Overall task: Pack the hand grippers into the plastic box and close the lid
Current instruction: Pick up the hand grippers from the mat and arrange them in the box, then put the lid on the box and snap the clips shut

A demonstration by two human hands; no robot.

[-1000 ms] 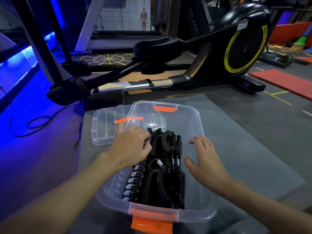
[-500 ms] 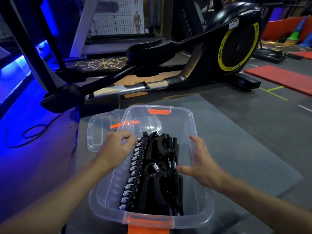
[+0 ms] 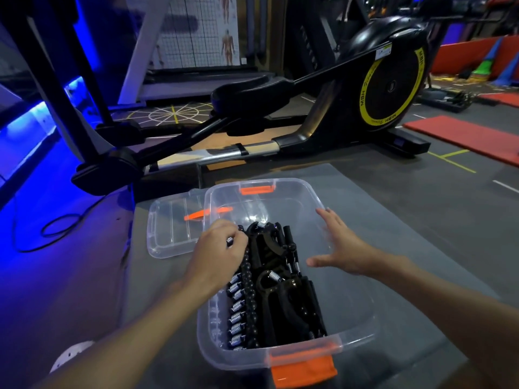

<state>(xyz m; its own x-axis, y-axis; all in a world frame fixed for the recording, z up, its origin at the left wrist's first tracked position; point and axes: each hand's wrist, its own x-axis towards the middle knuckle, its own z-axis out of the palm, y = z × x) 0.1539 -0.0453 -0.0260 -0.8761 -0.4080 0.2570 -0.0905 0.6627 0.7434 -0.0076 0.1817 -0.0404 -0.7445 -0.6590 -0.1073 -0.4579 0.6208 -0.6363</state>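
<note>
A clear plastic box [image 3: 362, 332] with orange latches stands on a grey mat. Several black hand grippers [image 3: 269, 301] with metal springs lie packed along its left and middle. My left hand [image 3: 217, 255] is inside the box at the far end of the row, fingers curled round the top of one gripper, a spring showing between them. My right hand [image 3: 341, 247] hovers over the bare right side of the box, fingers straight and spread, holding nothing. The clear lid [image 3: 171, 231] lies flat on the mat at the box's far left corner.
A black elliptical trainer [image 3: 387, 88] with a yellow ring stands just beyond the mat [image 3: 421, 248]. A red mat [image 3: 463, 136] lies at the right. A black cable [image 3: 50, 228] loops on the blue-lit floor at the left.
My right hand has left the box's right wall and spread open further forward. My left hand has stayed on the far end of the grippers.
</note>
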